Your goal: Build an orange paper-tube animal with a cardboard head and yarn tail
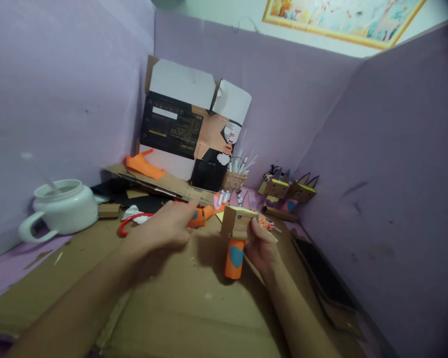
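My right hand (263,243) holds a cardboard figure (242,223) with a box-shaped head, two upright ears and an orange tube body bearing a blue heart. The figure is upright above the cardboard sheet, my thumb on the right side of its head. My left hand (173,221) is over the middle of the sheet, its index finger stretched forward beside an orange piece (198,218); its other fingers look curled, and nothing shows in them. Just left of this hand lies a red-handled tool (124,227), partly covered by the wrist.
A white mug (65,209) stands at the left on the cardboard sheet (186,318). Behind are an unfolded box (171,124), orange paper (145,165) and a cup of pens (234,180). More cardboard figures (278,189) stand back right; a dark flat object (324,271) lies at right.
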Motion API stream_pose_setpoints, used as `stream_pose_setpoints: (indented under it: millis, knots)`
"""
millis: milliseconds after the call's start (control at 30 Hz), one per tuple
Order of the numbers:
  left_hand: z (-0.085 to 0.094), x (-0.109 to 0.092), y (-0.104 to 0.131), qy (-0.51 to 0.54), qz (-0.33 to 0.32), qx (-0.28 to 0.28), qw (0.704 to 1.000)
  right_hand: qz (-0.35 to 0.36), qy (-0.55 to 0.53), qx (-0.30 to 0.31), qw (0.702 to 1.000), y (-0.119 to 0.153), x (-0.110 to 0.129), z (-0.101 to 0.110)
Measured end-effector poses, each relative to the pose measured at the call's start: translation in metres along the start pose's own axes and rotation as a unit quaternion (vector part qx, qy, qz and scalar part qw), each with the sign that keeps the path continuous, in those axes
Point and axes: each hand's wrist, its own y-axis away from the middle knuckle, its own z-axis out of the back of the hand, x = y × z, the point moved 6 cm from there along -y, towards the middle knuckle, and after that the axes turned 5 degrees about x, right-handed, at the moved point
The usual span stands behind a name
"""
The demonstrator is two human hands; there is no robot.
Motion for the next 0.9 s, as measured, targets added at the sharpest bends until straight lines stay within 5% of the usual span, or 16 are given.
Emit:
stream_pose_setpoints:
  millis: [133,367,900]
  knots:
    - [-0.003,-0.027,0.008,-0.013,-0.078,-0.021,0.997,0.034,0.042,0.032,0.998,0.007,0.008,-0.005]
    - [-0.003,-0.042,0.012,-0.024,-0.162,-0.050,0.985,0.059,0.082,0.049,0.994,0.014,0.008,-0.015]
    - [-0.006,-0.041,0.010,-0.028,-0.163,-0.067,0.984,0.099,0.218,0.034,0.970,0.016,0.001,-0.016]
